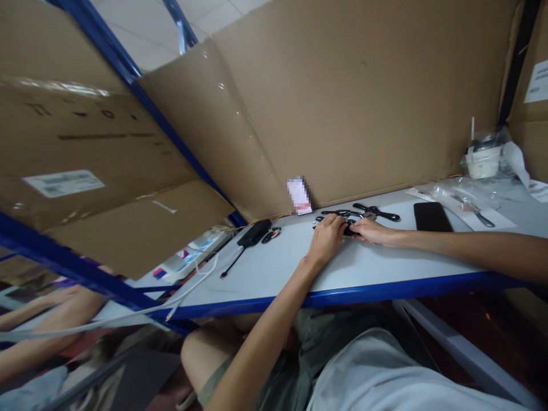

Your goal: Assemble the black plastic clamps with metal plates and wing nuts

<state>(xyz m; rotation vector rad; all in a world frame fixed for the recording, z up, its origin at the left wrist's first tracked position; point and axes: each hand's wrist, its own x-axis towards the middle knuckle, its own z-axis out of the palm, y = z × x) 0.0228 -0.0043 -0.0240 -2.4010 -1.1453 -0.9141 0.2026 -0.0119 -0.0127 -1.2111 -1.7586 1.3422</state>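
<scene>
My left hand (329,233) rests on the tabletop with its fingers curled round a small black item (349,227). From the other side my right hand (371,232) pinches the same item, so the two hands almost touch. Most of it is covered by my fingers, and its kind does not show. Just behind them lie several tools with glossy black handles (387,216), some crossing each other, their working ends partly hidden. To the right of my right forearm is a black phone (432,217), lying flat.
A blue-edged grey table (265,274) stands before cardboard walls (363,103). A blurred-out card or screen (299,196) leans at the back. Left are a black box with a cable (256,233) and a power strip (201,245). A bagged cup (483,160) stands right. Another person's arm (64,308) shows left.
</scene>
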